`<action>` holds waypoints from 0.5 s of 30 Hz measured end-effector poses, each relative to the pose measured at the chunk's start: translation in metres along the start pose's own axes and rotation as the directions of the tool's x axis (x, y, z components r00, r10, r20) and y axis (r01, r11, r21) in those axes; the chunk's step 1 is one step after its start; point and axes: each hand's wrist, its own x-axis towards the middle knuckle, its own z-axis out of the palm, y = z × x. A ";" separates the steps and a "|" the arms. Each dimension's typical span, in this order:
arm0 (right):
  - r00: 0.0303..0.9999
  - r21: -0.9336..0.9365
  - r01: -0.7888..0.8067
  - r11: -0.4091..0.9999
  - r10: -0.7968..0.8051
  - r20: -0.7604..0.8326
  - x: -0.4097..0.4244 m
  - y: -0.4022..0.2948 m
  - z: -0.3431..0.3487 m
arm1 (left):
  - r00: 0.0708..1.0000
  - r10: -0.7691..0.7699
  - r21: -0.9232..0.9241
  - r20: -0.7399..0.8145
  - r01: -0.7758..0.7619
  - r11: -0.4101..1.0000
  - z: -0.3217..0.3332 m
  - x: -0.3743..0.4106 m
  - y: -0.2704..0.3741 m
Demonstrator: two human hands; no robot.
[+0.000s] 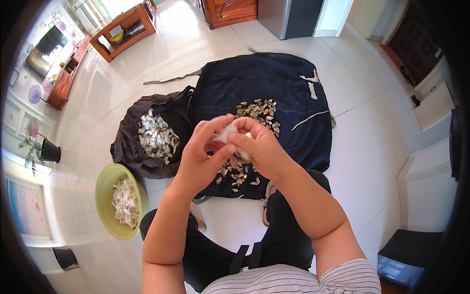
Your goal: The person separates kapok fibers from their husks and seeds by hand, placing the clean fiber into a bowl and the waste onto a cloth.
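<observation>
My left hand and my right hand meet above a dark blue cloth. Between their fingers is a fluffy tuft of white cotton, pressed by my right thumb. More white fibre and a brownish piece, perhaps a boll husk, show under my right hand. My left fingers curl around the tuft's other side, partly hidden. Dry, opened boll husks lie scattered on the cloth, behind and below my hands. Left of them, a dark brown fabric bag gapes open, with cotton bolls inside.
A yellow-green plastic basin holding white cotton stands on the tiled floor, near my left knee. My knees flank the cloth's near edge. Farther off are a wooden table, a wooden cabinet and a potted plant.
</observation>
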 end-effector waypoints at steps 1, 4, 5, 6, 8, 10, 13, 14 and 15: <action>1.000 -0.001 0.001 1.000 -0.001 0.018 0.001 0.001 0.000 | 0.999 0.019 0.083 0.034 -0.022 0.996 -0.005 0.001 -0.003; 1.000 -0.023 -0.007 1.000 0.007 0.028 0.002 0.004 0.002 | 0.998 -0.052 -0.044 0.031 0.054 0.998 -0.013 0.000 -0.012; 1.000 -0.050 -0.009 0.999 0.010 0.019 0.002 0.004 0.003 | 0.998 -0.059 -0.034 0.010 0.060 0.998 -0.015 -0.001 -0.010; 1.000 -0.076 -0.010 0.997 0.011 0.007 0.002 0.003 0.003 | 0.998 -0.067 -0.025 -0.007 0.067 0.997 -0.017 -0.001 -0.009; 1.000 -0.152 0.018 0.988 -0.019 -0.005 0.003 0.006 0.000 | 0.993 -0.119 0.022 -0.016 0.119 0.993 -0.014 -0.005 0.002; 0.997 -0.249 0.078 0.965 -0.080 0.003 0.009 0.016 -0.006 | 0.997 -0.077 0.223 0.030 0.069 0.972 -0.005 -0.009 0.006; 0.976 -0.410 0.206 0.888 -0.219 0.015 0.009 0.021 -0.007 | 0.996 -0.011 0.317 0.085 -0.017 0.948 0.005 -0.011 0.004; 0.979 -0.397 0.194 0.897 -0.201 0.024 0.009 0.023 -0.009 | 0.996 -0.047 0.313 0.078 0.020 0.950 0.005 -0.010 0.005; 0.982 -0.385 0.185 0.904 -0.186 0.034 0.010 0.023 -0.011 | 0.994 -0.080 0.309 0.073 0.054 0.949 0.006 -0.010 0.005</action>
